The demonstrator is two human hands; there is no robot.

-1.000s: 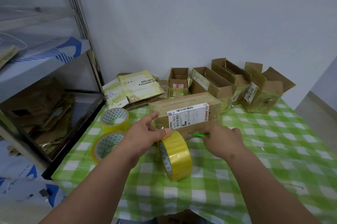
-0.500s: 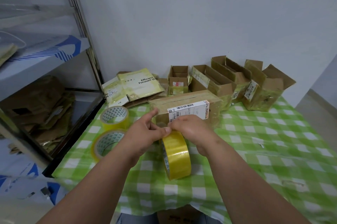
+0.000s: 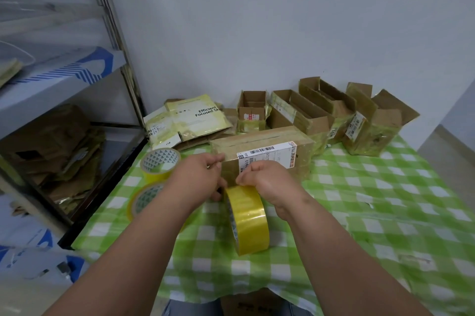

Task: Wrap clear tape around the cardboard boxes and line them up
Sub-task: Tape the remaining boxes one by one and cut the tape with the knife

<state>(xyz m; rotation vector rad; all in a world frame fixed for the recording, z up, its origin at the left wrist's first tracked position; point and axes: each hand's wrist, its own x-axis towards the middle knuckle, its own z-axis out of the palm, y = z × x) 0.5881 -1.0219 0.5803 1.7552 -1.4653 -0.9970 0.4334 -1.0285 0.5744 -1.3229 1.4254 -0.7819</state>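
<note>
Hands (image 3: pixel 203 176) (image 3: pixel 267 182) both pinched tape roll (image 3: pixel 248 220) at closed box (image 3: pixel 264 156); loose end could refold onto roll, since pinch looked shallow.

Under my fingers (image 3: pixel 218 188) I see a glossy yellow plastic tape roll (image 3: pixel 248 220); beyond them, matt brown cardboard box (image 3: pixel 264 153) with smooth paper label (image 3: pixel 267 155).

Three tape rolls (image 3: pixel 247 220) (image 3: pixel 160 161) (image 3: pixel 146 198), five cardboard boxes (image 3: pixel 267 151) (image 3: pixel 252 110) (image 3: pixel 298 112) (image 3: pixel 331 107) (image 3: pixel 372 122), two hands (image 3: pixel 203 176) (image 3: pixel 270 182).
</note>
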